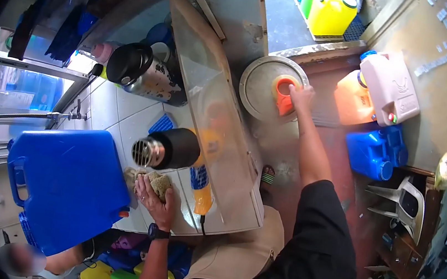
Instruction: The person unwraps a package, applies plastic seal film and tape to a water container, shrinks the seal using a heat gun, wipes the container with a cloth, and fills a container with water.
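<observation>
My left hand [155,202] presses on a bunched tan cloth [161,185] on the white tiled counter [139,215], its fingers lying along it. Just above the cloth is a black heat gun [180,150] with a metal grille facing left and a yellow and blue handle. My right hand [302,97] reaches far out and pinches an orange roll-like piece with a round opening [283,103], over the grey round lid [256,101]. What that orange piece is exactly, I cannot tell. A large blue jug [70,182] stands on the counter left of my left hand.
A clear panel [200,75] borders the counter. A steel pot [149,83] stands behind the heat gun. Orange [354,100], pink [391,90] and blue jugs [372,152] stand at right, near a white plastic chair [408,207]. Another person [61,259] is at lower left.
</observation>
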`<state>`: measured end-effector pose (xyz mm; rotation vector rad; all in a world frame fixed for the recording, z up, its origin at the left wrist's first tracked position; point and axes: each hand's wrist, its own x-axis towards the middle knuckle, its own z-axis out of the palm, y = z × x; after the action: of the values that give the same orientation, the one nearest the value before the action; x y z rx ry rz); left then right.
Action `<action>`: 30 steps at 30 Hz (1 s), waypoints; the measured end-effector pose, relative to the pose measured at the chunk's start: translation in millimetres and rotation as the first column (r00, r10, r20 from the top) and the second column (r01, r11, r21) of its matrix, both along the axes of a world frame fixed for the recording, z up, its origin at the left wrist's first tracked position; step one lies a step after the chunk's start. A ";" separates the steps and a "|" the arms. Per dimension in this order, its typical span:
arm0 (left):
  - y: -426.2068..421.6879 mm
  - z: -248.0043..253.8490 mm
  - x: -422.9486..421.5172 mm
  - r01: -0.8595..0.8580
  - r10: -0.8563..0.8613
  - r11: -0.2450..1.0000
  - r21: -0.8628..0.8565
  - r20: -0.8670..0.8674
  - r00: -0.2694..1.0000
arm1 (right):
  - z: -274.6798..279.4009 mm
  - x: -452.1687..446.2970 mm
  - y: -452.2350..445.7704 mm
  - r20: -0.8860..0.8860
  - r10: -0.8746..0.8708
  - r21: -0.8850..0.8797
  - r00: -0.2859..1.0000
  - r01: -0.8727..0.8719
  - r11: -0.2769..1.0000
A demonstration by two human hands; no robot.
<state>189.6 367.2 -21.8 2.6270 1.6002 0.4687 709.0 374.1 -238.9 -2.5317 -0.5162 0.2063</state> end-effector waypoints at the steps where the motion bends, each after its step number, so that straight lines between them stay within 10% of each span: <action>1: -1.1 -0.5 4.3 -0.022 0.021 1.000 0.019 0.008 1.000 | -18.6 2.2 5.4 0.003 -0.146 0.010 0.989 0.146 0.989; 4: 0.9 -6.4 -1.0 -0.045 0.045 0.998 0.044 0.020 0.999 | -49.6 18.7 17.6 0.190 -0.159 0.152 0.969 0.131 0.980; 6: -2.8 -10.1 -2.0 -0.055 0.054 0.998 0.019 0.021 0.998 | -22.7 27.3 2.7 0.132 0.643 -0.084 0.754 -0.638 0.766; 7: -4.1 -9.5 -1.3 -0.077 0.077 0.997 0.002 0.014 0.997 | -14.8 23.8 -1.0 0.069 0.760 -0.255 0.646 -0.725 0.639; 11: -0.7 -8.0 0.6 -0.091 0.090 0.996 0.020 0.033 0.995 | -40.9 17.6 -11.1 0.247 0.815 -0.533 0.524 -0.629 0.566; 17: -0.4 19.0 7.1 -0.053 0.068 0.995 -0.087 0.178 0.982 | 10.9 17.4 -35.0 0.223 0.823 -0.500 0.522 -0.664 0.556; 23: -3.1 101.0 16.7 0.152 -0.177 0.984 0.094 0.643 0.745 | 197.8 9.9 -119.1 0.356 0.673 0.026 0.649 -0.726 0.687; 30: 0.3 199.5 -11.9 0.610 -0.560 0.749 0.257 0.739 0.376 | 486.0 -208.3 -212.0 0.513 0.662 -0.134 0.546 -0.711 0.690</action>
<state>177.6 367.6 177.7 2.1507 0.3332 1.2404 500.7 162.2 247.1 -2.1244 -1.7159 -0.2547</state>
